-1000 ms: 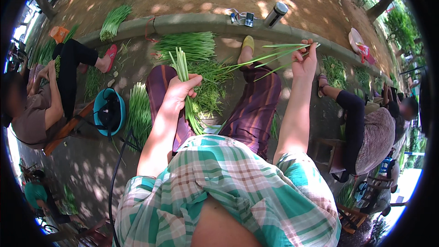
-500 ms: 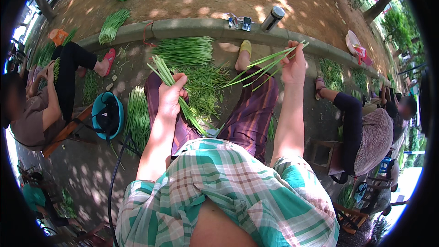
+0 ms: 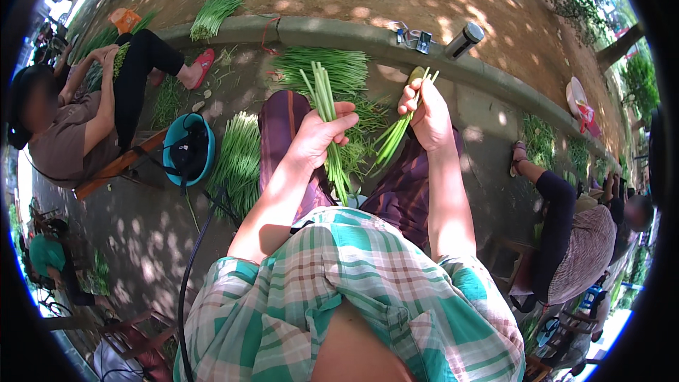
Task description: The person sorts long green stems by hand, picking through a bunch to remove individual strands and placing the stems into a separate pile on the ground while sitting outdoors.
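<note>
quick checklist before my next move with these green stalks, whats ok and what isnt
1. Left hand gripping its bundle: ok, closed around it.
2. Right hand holding its few stalks: ok.
3. Two bunches kept apart: ok, a gap shows between them.
4. Top ends of the left bundle level: not ok, they are uneven.
5. Stalk count in the left bundle: cannot tell, they overlap.
6. Flask clear of both hands: ok, it stands on the curb.
</note>
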The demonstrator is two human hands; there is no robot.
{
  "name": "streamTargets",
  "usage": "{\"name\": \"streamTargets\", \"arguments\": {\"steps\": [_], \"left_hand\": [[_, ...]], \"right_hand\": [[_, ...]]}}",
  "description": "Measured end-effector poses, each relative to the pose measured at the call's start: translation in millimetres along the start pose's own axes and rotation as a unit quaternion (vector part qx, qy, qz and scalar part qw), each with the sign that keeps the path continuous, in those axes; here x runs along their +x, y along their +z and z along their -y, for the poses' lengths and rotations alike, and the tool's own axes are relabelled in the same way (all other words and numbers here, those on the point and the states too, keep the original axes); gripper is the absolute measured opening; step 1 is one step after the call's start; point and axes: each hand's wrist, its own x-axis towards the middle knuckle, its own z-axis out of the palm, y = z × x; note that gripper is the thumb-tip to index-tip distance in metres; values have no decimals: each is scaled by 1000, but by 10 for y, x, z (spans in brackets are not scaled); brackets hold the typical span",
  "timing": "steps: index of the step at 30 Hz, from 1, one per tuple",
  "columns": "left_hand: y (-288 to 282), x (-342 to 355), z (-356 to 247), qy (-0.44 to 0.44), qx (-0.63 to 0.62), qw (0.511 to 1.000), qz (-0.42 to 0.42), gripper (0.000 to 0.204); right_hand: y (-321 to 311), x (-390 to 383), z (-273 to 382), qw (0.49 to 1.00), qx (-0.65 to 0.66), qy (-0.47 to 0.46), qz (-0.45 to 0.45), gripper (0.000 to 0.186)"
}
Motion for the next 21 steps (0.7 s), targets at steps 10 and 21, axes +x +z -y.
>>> {"name": "streamTargets", "arguments": {"steps": [10, 21], "left_hand": [[-23, 35, 53, -18, 27, 998, 44, 35], [10, 30, 12, -49, 23, 991, 125, 30]], "right_hand": [[612, -55, -331, 962, -244, 117, -39, 30], [664, 20, -323, 952, -282, 100, -60, 29]]}}
